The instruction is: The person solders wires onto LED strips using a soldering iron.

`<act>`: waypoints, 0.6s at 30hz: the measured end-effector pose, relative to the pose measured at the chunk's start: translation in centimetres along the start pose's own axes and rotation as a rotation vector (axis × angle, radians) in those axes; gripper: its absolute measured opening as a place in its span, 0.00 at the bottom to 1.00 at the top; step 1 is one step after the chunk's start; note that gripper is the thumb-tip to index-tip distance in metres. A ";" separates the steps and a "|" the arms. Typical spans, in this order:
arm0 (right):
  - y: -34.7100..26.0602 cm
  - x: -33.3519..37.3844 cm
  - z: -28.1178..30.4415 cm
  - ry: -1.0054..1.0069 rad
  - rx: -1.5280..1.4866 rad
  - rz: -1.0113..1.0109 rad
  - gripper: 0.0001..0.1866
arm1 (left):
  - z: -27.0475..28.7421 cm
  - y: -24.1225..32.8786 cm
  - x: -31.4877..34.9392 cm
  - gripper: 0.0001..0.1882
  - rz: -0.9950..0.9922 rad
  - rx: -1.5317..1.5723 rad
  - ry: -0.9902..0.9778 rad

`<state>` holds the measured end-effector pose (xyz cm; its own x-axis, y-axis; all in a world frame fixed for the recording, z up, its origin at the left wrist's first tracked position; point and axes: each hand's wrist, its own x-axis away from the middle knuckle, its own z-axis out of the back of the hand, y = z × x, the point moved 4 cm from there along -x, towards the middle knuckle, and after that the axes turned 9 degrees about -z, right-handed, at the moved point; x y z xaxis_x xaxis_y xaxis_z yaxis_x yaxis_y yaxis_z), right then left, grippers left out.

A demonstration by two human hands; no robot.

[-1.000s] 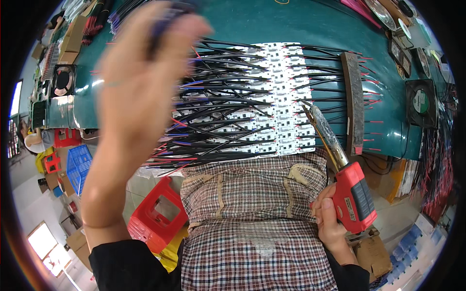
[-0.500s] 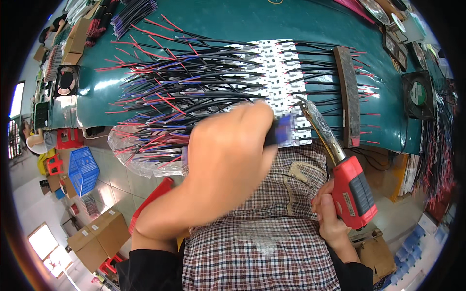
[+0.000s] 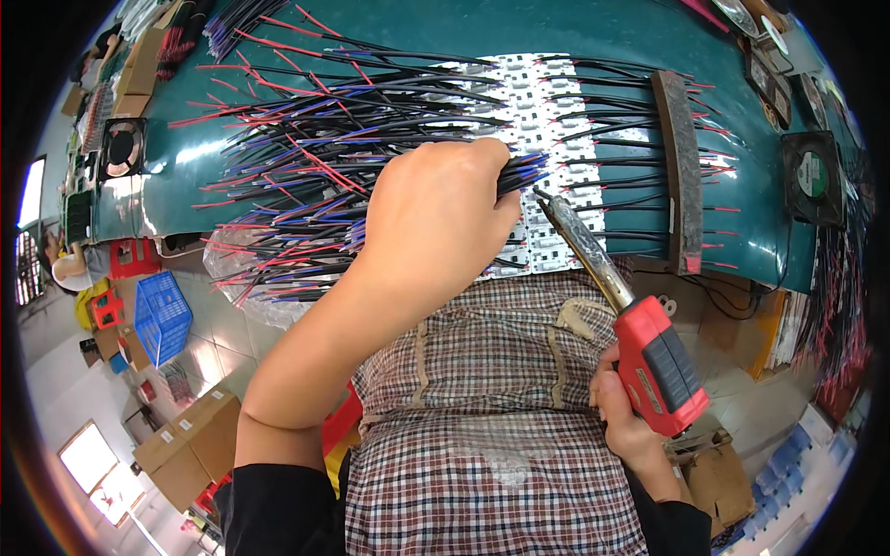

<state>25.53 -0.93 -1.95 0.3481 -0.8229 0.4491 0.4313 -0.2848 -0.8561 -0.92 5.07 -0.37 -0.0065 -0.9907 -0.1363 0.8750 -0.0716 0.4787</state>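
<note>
Left hand [image 3: 440,208]: held over the middle of the work, back upward; fingers curled in closely around a wire bundle [image 3: 530,172], black and blue ends projecting to the right between thumb and forefinger. The undersides of the fingers are hidden.

Right hand [image 3: 619,408]: placed at the near right; fingers wrapped around the handle of a red-and-black soldering iron [image 3: 640,320], its metal barrel aimed to the far left. The full grip is partly hidden by the handle.

White circuit boards [image 3: 527,120]: laid in a column on the green desk [image 3: 399,23], near edge by the checked cloth [image 3: 491,371]. Black leads with red and blue ends [image 3: 306,157] are heaped to the left; further leads are passed to the right beneath a dark bar [image 3: 679,171].

Step in hand, as judged: wire ends and iron tip are being brought together over the boards. The tip is seen just beside the bundle's ends; whether contact is made cannot be told.

Next move, as judged: a steady left grip is called for, with fine aim of the tip and skin kept clear of the hot barrel.
</note>
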 end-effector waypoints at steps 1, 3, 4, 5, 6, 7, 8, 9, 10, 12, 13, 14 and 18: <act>0.1 0.0 0.0 0.016 0.015 -0.024 0.09 | 0.0 0.0 0.0 0.11 -0.002 0.003 0.003; 0.4 -0.1 0.0 0.006 0.054 -0.011 0.09 | 0.1 -0.1 0.1 0.11 -0.016 0.005 0.009; 0.5 -0.1 -0.1 -0.002 0.090 0.003 0.08 | 0.1 0.0 0.1 0.11 -0.031 0.005 0.015; 0.4 -0.2 -0.1 -0.003 0.091 0.001 0.08 | 0.1 0.0 0.1 0.11 -0.030 0.007 0.014; 0.3 -0.4 -0.2 -0.017 0.093 0.005 0.08 | 0.1 0.0 0.1 0.11 -0.023 0.004 0.002; 0.2 -0.5 -0.3 -0.031 0.095 0.010 0.08 | 0.0 0.0 0.1 0.11 -0.017 0.001 -0.009; 0.2 -0.5 -0.3 -0.032 0.096 0.009 0.08 | 0.0 0.0 0.1 0.11 -0.015 0.002 -0.009; 0.4 -0.6 -0.4 -0.016 0.091 0.014 0.08 | -0.1 0.0 0.2 0.11 -0.016 -0.001 -0.005; 0.4 -0.6 -0.4 0.001 0.086 0.018 0.08 | -0.1 0.1 0.2 0.11 -0.018 -0.002 -0.001; 0.2 -0.5 -0.9 0.036 0.052 -0.012 0.08 | -0.2 0.1 0.1 0.11 -0.021 -0.008 -0.008; 0.2 -0.5 -0.9 0.068 0.015 -0.040 0.08 | -0.3 0.2 0.2 0.11 -0.022 -0.018 -0.014; 0.2 -0.5 -0.9 0.067 0.017 -0.041 0.08 | -0.4 0.2 0.2 0.11 -0.020 -0.018 -0.014; 0.3 -0.6 -0.8 0.040 0.076 -0.020 0.08 | -0.4 0.4 0.2 0.11 -0.043 -0.041 -0.015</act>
<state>24.75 -0.90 -2.68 0.3054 -0.8369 0.4541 0.5006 -0.2646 -0.8243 -0.36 4.92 -0.59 -0.0513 -0.9884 -0.1428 0.8928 -0.1095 0.4370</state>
